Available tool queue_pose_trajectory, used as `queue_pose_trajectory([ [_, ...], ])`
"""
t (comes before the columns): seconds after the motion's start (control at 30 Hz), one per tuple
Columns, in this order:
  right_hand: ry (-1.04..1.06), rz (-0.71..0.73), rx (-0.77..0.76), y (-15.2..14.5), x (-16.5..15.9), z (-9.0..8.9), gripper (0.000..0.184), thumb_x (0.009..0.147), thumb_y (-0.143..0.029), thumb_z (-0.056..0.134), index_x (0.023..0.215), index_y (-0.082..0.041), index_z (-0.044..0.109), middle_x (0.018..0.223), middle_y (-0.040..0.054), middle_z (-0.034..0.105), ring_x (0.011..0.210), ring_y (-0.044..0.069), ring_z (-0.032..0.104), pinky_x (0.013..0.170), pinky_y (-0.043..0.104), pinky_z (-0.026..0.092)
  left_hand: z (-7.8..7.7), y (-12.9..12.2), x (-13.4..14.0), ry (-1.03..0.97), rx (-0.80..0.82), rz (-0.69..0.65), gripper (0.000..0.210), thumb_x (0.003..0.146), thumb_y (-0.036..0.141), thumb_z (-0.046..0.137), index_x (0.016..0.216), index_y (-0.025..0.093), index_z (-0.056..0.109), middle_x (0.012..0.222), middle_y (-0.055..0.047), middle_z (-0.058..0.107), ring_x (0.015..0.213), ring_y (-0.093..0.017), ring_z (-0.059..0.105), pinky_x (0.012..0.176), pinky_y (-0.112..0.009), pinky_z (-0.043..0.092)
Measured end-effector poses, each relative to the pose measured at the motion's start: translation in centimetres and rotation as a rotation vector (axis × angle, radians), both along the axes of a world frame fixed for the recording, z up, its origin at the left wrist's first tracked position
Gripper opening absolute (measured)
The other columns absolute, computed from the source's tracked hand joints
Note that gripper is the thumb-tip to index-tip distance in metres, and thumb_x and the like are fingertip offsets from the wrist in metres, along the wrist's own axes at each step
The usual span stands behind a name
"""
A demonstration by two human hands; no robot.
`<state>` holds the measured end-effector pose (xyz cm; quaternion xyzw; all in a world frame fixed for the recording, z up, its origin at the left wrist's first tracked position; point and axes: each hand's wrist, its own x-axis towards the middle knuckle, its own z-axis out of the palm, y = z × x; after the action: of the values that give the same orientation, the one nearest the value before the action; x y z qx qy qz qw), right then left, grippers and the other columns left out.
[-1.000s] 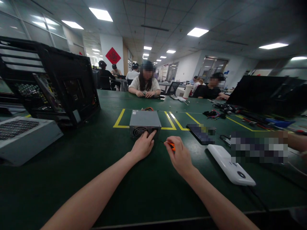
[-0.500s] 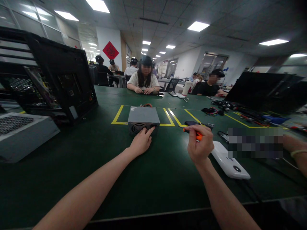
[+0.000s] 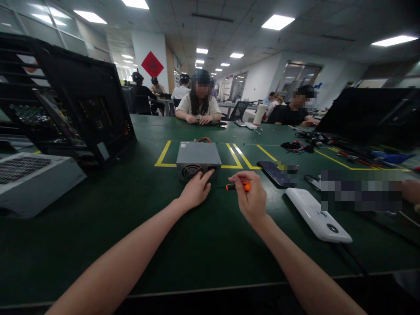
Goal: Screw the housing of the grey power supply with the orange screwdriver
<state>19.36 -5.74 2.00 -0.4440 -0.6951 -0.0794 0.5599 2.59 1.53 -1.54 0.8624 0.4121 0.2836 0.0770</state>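
Left hand (image 3: 194, 192), fingers outstretched, touches the grey power supply (image 3: 198, 153), well back from the near edge of the green table (image 3: 183, 258); right hand (image 3: 253, 200) clasps the orange-and-black screwdriver (image 3: 231, 187), just alongside!

no text can be read: the red diamond sign (image 3: 152, 64) on the white pillar (image 3: 144, 43) bears a blurred dark character, the pale label (image 3: 183, 145) on the grey metal box (image 3: 200, 153) is too small, and the lettering (image 3: 323, 214) on the white device (image 3: 311, 210) is illegible.
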Motion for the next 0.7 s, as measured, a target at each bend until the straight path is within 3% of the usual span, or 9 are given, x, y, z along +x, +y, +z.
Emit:
queue_pose_trajectory([
  [0.13, -0.073, -0.118, -0.154, 0.4, -0.1, -0.2, 0.020, 0.088, -0.030, 0.043, 0.105, -0.020, 0.043, 0.087, 0.0056, 0.061, 0.077, 0.020, 0.063, 0.062, 0.034, 0.051, 0.0, 0.1, 0.0, -0.029, -0.022, -0.009, 0.050, 0.085, 0.022, 0.038, 0.134, 0.026, 0.028, 0.098, -0.005, 0.047, 0.085, -0.016, 0.052, 0.079, -0.030, 0.043],
  [0.23, -0.234, -0.186, -0.171, 0.4, -0.6, -0.2, 0.021, 0.088, -0.032, 0.042, 0.104, -0.019, 0.044, 0.087, 0.0079, 0.058, 0.076, 0.022, 0.061, 0.059, 0.035, 0.051, -0.1, 0.2, 0.0, -0.043, -0.032, -0.011, 0.049, 0.085, 0.021, 0.038, 0.134, 0.026, 0.029, 0.099, -0.006, 0.047, 0.086, -0.016, 0.052, 0.079, -0.030, 0.044],
  [0.37, -0.336, -0.049, -0.134, -0.1, -1.6, -0.4, 0.023, 0.086, -0.023, 0.045, 0.108, -0.019, 0.041, 0.096, 0.0104, 0.053, 0.087, 0.022, 0.056, 0.074, 0.037, 0.051, -0.1, 0.3, 0.0, -0.054, -0.047, -0.003, 0.050, 0.085, 0.019, 0.038, 0.133, 0.026, 0.030, 0.101, -0.006, 0.047, 0.088, -0.016, 0.052, 0.081, -0.031, 0.043],
  [0.47, -0.322, 0.038, -0.172, -0.4, -2.1, -0.7, 0.025, 0.083, -0.017, 0.048, 0.106, -0.018, 0.040, 0.097, 0.0099, 0.051, 0.088, 0.021, 0.055, 0.075, 0.036, 0.050, -0.1, 0.2, 0.0, -0.051, -0.057, 0.005, 0.051, 0.084, 0.017, 0.037, 0.133, 0.027, 0.029, 0.102, -0.006, 0.046, 0.089, -0.017, 0.052, 0.081, -0.030, 0.043],
  [0.7, -0.333, -0.002, -0.226, -0.4, -2.2, -1.0, 0.013, 0.084, -0.023, 0.049, 0.097, -0.019, 0.048, 0.091, 0.0070, 0.060, 0.082, 0.020, 0.059, 0.070, 0.033, 0.051, -0.2, 0.2, -0.2, -0.022, -0.010, -0.027, 0.054, 0.084, 0.016, 0.034, 0.136, 0.025, 0.024, 0.100, -0.007, 0.046, 0.088, -0.017, 0.050, 0.079, -0.029, 0.042],
])
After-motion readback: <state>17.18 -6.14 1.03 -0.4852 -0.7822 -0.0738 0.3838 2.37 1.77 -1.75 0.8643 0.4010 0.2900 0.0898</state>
